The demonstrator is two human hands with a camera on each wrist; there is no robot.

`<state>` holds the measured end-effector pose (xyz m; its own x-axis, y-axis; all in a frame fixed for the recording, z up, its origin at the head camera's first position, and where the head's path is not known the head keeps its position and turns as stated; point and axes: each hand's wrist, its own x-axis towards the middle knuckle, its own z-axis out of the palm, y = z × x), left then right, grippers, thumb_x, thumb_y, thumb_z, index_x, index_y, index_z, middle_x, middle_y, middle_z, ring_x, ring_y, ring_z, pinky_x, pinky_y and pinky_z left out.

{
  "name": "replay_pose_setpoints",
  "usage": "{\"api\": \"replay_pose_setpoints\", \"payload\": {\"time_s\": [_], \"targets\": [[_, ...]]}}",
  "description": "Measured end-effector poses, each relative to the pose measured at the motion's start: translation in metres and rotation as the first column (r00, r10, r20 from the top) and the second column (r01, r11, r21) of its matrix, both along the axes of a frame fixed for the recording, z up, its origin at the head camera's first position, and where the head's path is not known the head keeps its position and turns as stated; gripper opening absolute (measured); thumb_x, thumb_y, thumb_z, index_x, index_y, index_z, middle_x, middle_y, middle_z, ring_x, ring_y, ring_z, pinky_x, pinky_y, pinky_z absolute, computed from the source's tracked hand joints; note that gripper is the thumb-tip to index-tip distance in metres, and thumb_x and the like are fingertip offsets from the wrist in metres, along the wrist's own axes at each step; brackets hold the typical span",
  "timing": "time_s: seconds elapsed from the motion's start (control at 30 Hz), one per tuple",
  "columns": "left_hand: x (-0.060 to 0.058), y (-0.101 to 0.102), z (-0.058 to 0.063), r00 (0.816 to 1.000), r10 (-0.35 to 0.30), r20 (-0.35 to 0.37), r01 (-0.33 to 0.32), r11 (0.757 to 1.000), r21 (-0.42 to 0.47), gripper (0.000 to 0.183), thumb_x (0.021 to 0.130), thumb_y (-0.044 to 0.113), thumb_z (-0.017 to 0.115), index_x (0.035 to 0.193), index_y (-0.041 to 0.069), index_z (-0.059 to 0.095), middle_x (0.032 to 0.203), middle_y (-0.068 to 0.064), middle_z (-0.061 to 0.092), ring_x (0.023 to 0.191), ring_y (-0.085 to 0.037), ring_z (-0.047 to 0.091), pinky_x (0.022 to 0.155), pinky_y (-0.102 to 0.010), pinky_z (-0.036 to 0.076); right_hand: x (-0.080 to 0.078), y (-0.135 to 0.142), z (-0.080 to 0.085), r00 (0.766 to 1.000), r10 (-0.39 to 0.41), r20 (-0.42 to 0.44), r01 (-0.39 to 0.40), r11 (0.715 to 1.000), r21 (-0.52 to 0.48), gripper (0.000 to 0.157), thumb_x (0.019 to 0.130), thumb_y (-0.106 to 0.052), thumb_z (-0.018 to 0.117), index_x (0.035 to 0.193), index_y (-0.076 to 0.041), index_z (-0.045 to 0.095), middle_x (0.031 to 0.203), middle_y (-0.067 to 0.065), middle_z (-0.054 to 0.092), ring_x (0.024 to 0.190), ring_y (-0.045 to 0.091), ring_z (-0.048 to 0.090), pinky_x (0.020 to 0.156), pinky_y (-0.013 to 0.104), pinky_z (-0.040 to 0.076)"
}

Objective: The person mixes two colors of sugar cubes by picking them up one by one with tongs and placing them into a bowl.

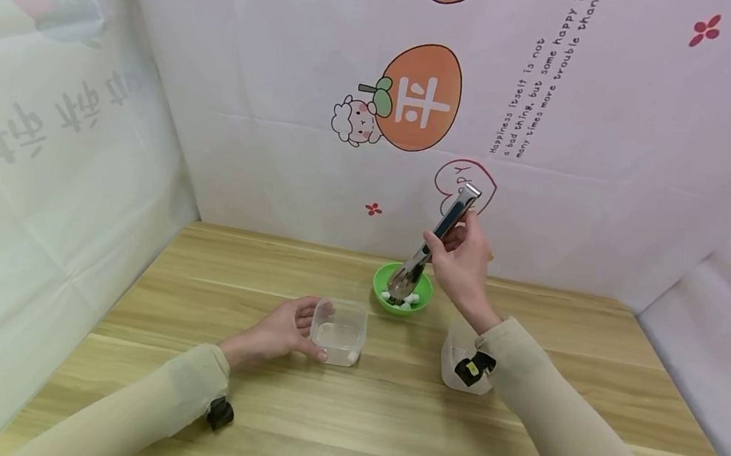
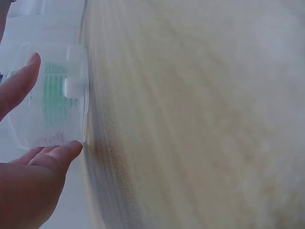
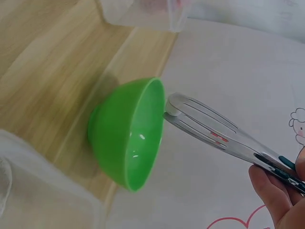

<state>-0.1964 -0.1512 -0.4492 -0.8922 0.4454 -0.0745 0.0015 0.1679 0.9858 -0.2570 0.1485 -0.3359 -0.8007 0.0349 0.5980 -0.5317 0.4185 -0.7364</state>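
My left hand [image 1: 277, 329] grips a clear square plastic container [image 1: 335, 338] on the table, thumb at the near side and fingers around the left side. One small white piece [image 2: 75, 88] lies in that container. My right hand [image 1: 465, 267] holds metal tongs [image 1: 450, 218] with dark grips, slanting down to a small green bowl [image 1: 377, 283]. Several white pieces [image 1: 413, 299] lie in the bowl. In the right wrist view, a white piece [image 3: 173, 108] sits between the tong tips, beside the bowl's rim.
Another clear plastic container [image 1: 453, 377] stands on the wooden table [image 1: 344, 434], partly hidden under my right wrist. A white printed cloth [image 1: 272, 99] hangs behind the table, with more white cloth at both sides.
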Motion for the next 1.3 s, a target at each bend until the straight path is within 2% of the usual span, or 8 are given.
{"api": "replay_pose_setpoints", "payload": {"time_s": [0.23, 0.67, 1.0, 1.23, 1.3], "targets": [[-0.001, 0.001, 0.000, 1.000, 0.003, -0.004, -0.003, 1.000, 0.006, 0.099, 0.075, -0.008, 0.091, 0.156, -0.010, 0.034, 0.156, -0.025, 0.048, 0.145, -0.042, 0.044, 0.119, -0.043, 0.041, -0.005, 0.004, -0.008, 0.999, -0.026, -0.026, 0.028, 0.998, 0.057, 0.031, 0.094, 0.002, 0.076, 0.119, 0.002, 0.057, 0.080, 0.014, 0.067, 0.066, 0.024, 0.063, 0.054, 0.020, 0.053], [0.001, 0.001, 0.000, 1.000, -0.002, -0.008, 0.002, 1.000, -0.001, 0.099, 0.075, -0.006, 0.091, 0.156, -0.010, 0.035, 0.156, -0.025, 0.049, 0.146, -0.042, 0.044, 0.120, -0.045, 0.040, -0.005, 0.007, -0.013, 0.998, -0.052, -0.025, 0.054, 0.996, 0.065, 0.031, 0.094, 0.001, 0.077, 0.119, 0.001, 0.058, 0.082, 0.012, 0.067, 0.068, 0.021, 0.063, 0.056, 0.020, 0.052], [0.001, 0.001, -0.001, 1.000, 0.004, -0.019, -0.004, 1.000, -0.012, 0.098, 0.074, -0.008, 0.091, 0.154, -0.012, 0.036, 0.154, -0.027, 0.050, 0.145, -0.044, 0.044, 0.119, -0.045, 0.040, 0.009, 0.001, -0.004, 0.999, -0.040, -0.037, 0.043, 0.997, 0.067, 0.032, 0.094, -0.001, 0.077, 0.119, -0.001, 0.057, 0.087, 0.011, 0.068, 0.074, 0.020, 0.063, 0.061, 0.021, 0.052], [-0.001, 0.000, -0.003, 0.999, -0.012, -0.030, 0.011, 1.000, -0.015, 0.098, 0.075, -0.004, 0.092, 0.155, -0.010, 0.035, 0.155, -0.025, 0.049, 0.145, -0.042, 0.044, 0.119, -0.045, 0.040, 0.023, -0.007, 0.006, 0.997, 0.013, -0.071, -0.010, 0.999, 0.047, 0.034, 0.092, 0.001, 0.080, 0.118, 0.000, 0.058, 0.085, 0.010, 0.068, 0.072, 0.019, 0.063, 0.065, 0.032, 0.056], [-0.001, 0.000, -0.003, 0.999, -0.015, -0.029, 0.015, 1.000, -0.015, 0.098, 0.076, -0.004, 0.092, 0.156, -0.010, 0.035, 0.155, -0.025, 0.049, 0.145, -0.042, 0.045, 0.119, -0.045, 0.040, 0.028, -0.010, 0.008, 0.997, 0.022, -0.073, -0.019, 0.999, 0.044, 0.034, 0.092, 0.001, 0.080, 0.118, 0.000, 0.058, 0.085, 0.009, 0.068, 0.072, 0.019, 0.063, 0.064, 0.031, 0.056]]}}
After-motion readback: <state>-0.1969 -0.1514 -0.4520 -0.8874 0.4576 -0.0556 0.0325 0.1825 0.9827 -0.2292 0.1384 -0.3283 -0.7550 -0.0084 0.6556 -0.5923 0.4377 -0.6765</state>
